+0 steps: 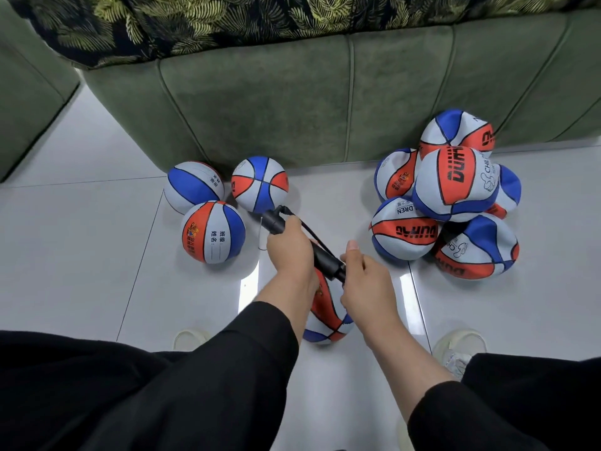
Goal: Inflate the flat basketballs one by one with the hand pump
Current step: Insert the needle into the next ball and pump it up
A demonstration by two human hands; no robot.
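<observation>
Pump [320,255] is held in both hands over floor centre, barrel lying diagonal from 11 o'clock to 5 o'clock. Left hand [289,252] is wrapped round the barrel near its upper end, fingers curled on it. Right hand [364,281] is closed on the lower end at the handle, thumb raised toward 12 o'clock. A thin black hose [312,234] is seen running along the barrel from the top cap.

Ball [328,317] being worked on is found directly under the wrists, at 6 o'clock of the pump, largely hidden by the forearms. Whether the needle is seated in it cannot be told.

Three round balls [213,232] are grouped at 10 o'clock of the pump, against the foot of the green sofa [292,102]. Flat balls [455,187] are heaped at 2 o'clock, dented and creased, stacked touching one another, the rearmost against the sofa.

White tiled floor [81,222] is under everything. Black sleeves [227,369] are pushed up the forearms. Two pale shoes [461,346] are seen at 7 and 5 o'clock of the hidden ball. A leaf-print cloth [227,21] is draped over the sofa top at 12 o'clock.
</observation>
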